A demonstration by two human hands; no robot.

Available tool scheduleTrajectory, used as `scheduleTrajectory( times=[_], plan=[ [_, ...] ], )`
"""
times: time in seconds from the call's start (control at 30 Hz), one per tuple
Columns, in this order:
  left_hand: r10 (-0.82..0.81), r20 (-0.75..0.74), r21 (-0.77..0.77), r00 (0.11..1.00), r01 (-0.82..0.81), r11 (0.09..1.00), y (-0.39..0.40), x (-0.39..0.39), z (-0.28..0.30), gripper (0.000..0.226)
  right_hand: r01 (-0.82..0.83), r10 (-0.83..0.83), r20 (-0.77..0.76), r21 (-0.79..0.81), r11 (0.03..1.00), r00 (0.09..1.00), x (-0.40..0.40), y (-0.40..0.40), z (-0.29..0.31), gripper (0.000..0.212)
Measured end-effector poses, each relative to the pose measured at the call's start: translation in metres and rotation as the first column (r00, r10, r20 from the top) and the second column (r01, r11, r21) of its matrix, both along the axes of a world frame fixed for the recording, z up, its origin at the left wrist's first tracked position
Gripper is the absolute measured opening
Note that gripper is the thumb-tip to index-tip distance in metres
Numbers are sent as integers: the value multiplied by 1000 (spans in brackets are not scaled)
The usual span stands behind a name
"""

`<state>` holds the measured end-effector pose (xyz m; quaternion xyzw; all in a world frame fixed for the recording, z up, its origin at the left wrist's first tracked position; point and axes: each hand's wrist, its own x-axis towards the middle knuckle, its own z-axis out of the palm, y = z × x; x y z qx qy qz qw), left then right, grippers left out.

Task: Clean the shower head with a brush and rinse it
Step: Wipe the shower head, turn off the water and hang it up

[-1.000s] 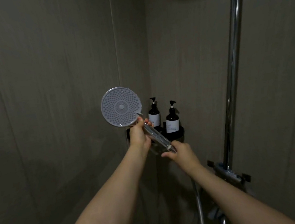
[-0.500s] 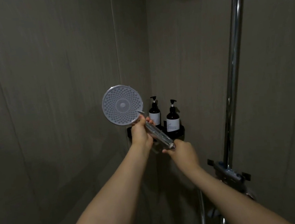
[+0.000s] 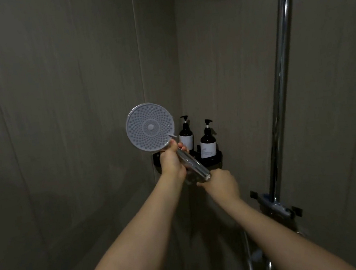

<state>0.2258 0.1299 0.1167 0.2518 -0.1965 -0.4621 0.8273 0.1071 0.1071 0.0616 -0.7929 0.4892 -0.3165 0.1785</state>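
A hand-held shower head [image 3: 150, 129] with a round grey nozzle face is raised in the dim shower corner, its face turned toward me. My left hand [image 3: 172, 160] grips the upper part of its clear handle just below the disc. At the handle's lower end, where the hose joins, my right hand [image 3: 221, 184] holds it with curled fingers. No brush is in view.
Two dark pump bottles [image 3: 208, 145] stand on a black corner shelf [image 3: 216, 158] behind the handle. A chrome riser pipe [image 3: 278, 92] runs up the right wall to a mixer valve [image 3: 276, 205]. The hose [image 3: 250, 262] hangs below. Dark tiled walls close in on both sides.
The shower head and both hands have risen slightly and shifted a little; both hands keep the same hold on the handle.
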Motion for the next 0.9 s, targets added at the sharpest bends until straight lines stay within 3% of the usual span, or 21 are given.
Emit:
scheduleTrajectory(
  times=[0.07, 0.17, 0.2, 0.27, 0.3, 0.33, 0.37, 0.43, 0.53, 0.6, 0.67, 0.77, 0.83, 0.87, 0.9],
  plan=[
    [-8, 9, -5, 1000, 8, 1000, -1, -3, -2, 16, 41, -41, 12, -22, 999, 999, 3, -1, -3, 15],
    [-47, 81, -16, 996, 48, 999, 2, 1, -4, 18, -149, 134, 71, 275, 950, 988, 1, -9, 0, 18],
    [-78, 103, -24, 992, 81, 996, 3, 3, -6, 19, -243, 218, 107, 438, 865, 970, -2, -10, 1, 25],
    [-141, 135, -29, 981, 146, 989, 4, 3, -9, 21, -406, 312, 267, 709, 578, 912, -11, -11, -1, 31],
    [-154, 146, -22, 977, 159, 987, 4, 2, -9, 21, -457, 317, 337, 748, 482, 886, -15, -11, -3, 29],
    [-152, 153, -16, 976, 157, 988, 4, 2, -9, 20, -486, 318, 373, 742, 462, 872, -17, -12, -4, 25],
    [-136, 154, -6, 979, 139, 990, 3, 1, -8, 19, -485, 314, 371, 708, 514, 874, -17, -12, -5, 23],
    [-80, 147, 23, 986, 77, 997, 0, 0, -6, 18, -402, 281, 295, 541, 739, 913, -11, -8, -4, 19],
    [10, 122, 52, 992, -17, 999, -4, -3, -2, 15, -136, 102, 187, 179, 974, 977, -1, -3, -8, 14],
    [63, 61, 61, 996, -67, 996, -7, -4, -2, 14, 42, -40, 32, -51, 998, 999, -2, -1, -10, 19],
    [91, 8, 51, 996, -92, 995, -8, -5, -2, 15, 69, -73, -18, -164, 984, 997, -4, -3, -10, 20],
    [102, 15, 54, 995, -103, 993, -7, 1, -4, 15, -31, 35, 40, -111, 993, 999, -1, -6, -10, 23],
    [99, 62, 59, 993, -103, 993, -4, 7, -3, 15, -207, 190, 167, 87, 975, 967, -2, -11, -11, 25],
    [71, 84, 50, 994, -76, 996, -1, 9, -3, 15, -345, 271, 291, 243, 906, 918, -5, -13, -10, 23],
    [23, 98, 30, 995, -26, 999, 2, 11, -2, 16, -501, 319, 440, 403, 766, 840, -10, -16, -9, 22]
  ],
)
